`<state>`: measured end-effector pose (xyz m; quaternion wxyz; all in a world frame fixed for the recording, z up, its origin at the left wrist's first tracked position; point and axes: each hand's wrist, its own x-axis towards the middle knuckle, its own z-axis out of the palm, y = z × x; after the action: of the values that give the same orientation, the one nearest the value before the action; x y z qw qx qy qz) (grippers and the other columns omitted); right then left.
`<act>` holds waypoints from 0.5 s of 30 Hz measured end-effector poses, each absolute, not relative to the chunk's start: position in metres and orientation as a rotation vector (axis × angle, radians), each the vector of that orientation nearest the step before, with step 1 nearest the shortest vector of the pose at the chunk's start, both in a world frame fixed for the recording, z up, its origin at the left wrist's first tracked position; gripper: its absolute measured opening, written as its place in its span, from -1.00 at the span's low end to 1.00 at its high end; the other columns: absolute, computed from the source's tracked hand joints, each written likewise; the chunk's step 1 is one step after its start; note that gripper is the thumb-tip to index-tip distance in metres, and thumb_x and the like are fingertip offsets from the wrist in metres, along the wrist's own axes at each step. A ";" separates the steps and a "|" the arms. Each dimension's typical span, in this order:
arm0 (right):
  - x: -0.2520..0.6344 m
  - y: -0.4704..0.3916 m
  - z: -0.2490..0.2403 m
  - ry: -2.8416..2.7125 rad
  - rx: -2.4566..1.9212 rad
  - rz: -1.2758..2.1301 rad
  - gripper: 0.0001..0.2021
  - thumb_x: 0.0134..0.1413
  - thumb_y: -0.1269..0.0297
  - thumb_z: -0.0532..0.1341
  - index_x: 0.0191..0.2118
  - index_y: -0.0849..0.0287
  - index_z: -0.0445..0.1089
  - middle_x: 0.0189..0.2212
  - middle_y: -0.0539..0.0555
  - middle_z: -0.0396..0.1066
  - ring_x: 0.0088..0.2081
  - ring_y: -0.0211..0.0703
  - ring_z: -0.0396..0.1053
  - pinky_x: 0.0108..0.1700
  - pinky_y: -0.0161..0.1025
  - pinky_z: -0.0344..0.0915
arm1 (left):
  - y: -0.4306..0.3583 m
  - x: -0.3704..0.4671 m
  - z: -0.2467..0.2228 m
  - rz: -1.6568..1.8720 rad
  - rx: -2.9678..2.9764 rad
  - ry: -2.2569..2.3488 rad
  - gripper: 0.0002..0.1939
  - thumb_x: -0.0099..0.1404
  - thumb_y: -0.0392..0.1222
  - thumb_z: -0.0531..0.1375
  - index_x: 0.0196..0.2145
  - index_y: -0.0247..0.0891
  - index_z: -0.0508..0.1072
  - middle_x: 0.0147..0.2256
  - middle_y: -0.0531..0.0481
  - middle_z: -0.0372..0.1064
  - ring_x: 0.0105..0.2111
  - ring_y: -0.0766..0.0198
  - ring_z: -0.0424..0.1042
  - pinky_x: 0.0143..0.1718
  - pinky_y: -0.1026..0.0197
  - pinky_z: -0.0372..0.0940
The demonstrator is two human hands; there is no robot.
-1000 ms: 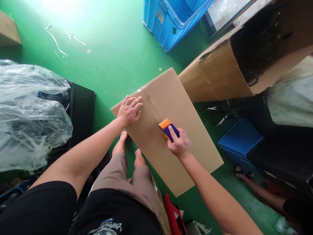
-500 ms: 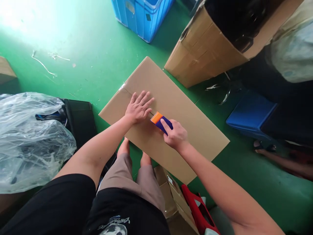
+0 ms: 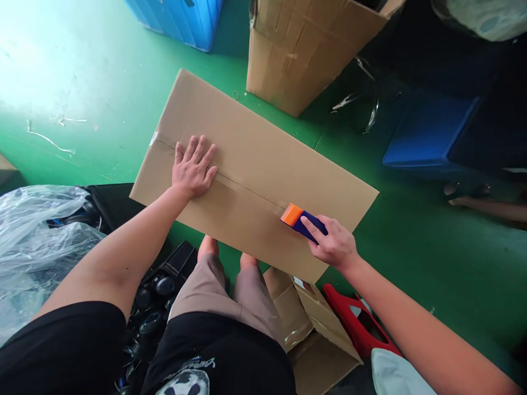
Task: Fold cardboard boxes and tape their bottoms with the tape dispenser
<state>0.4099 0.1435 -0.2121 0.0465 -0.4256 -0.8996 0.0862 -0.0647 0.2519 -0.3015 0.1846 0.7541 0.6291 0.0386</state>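
Observation:
A closed cardboard box lies in front of my legs, a seam running lengthwise along its top. My left hand rests flat on that top with the fingers spread, over the seam near the left end. Gripped in my right hand is an orange and dark blue tape dispenser, its orange front on the seam right of the box's middle. A shiny bit of clear tape shows at the box's left edge. My palm hides part of the dispenser.
A tall cardboard box and a blue crate stand beyond. Left is a clear plastic bag; dark round items lie near my legs. An open carton, a red stool-like object and a blue bin are right.
My right hand has drawn the tape dispenser rightward along the seam, away from my left hand. The left hand stays flat on the box. The view has shifted and turned.

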 end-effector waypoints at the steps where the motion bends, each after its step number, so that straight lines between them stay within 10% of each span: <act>1: 0.416 0.140 -0.212 -2.735 -1.304 0.267 -0.15 0.12 0.39 0.31 0.55 -0.04 0.21 0.06 0.23 0.43 -0.08 0.00 0.41 0.02 -0.07 0.47 | 0.253 -0.066 -0.298 0.084 2.121 1.777 -0.22 0.58 0.27 -0.14 0.60 -0.08 0.08 0.61 -0.03 -0.17 0.63 -0.03 -0.29 0.60 -0.27 -0.56; 7: 0.419 0.136 -0.224 -2.625 -1.390 0.310 -0.22 0.13 0.38 0.30 0.48 -0.14 0.33 0.07 0.20 0.43 -0.11 -0.03 0.38 0.02 -0.07 0.42 | 0.256 -0.044 -0.263 -0.116 2.111 1.789 -0.18 0.59 0.30 -0.22 0.60 -0.17 0.07 0.62 -0.06 -0.24 0.62 -0.17 -0.25 0.57 -0.35 -0.63; 15: 0.415 0.142 -0.230 -2.607 -1.397 0.328 -0.35 0.19 0.34 0.27 0.40 -0.13 0.45 0.07 0.18 0.43 -0.16 -0.08 0.31 -0.03 -0.12 0.36 | 0.245 0.108 -0.256 -0.109 2.443 0.968 0.17 0.25 0.46 0.33 0.62 -0.01 0.00 0.63 -0.14 -0.23 0.61 -0.24 -0.25 0.58 -0.41 -0.44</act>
<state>0.4146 0.1418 -0.2299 0.0830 -0.4679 -0.8730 0.1098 0.1076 0.2449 -0.2563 0.2529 0.8987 0.3561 -0.0401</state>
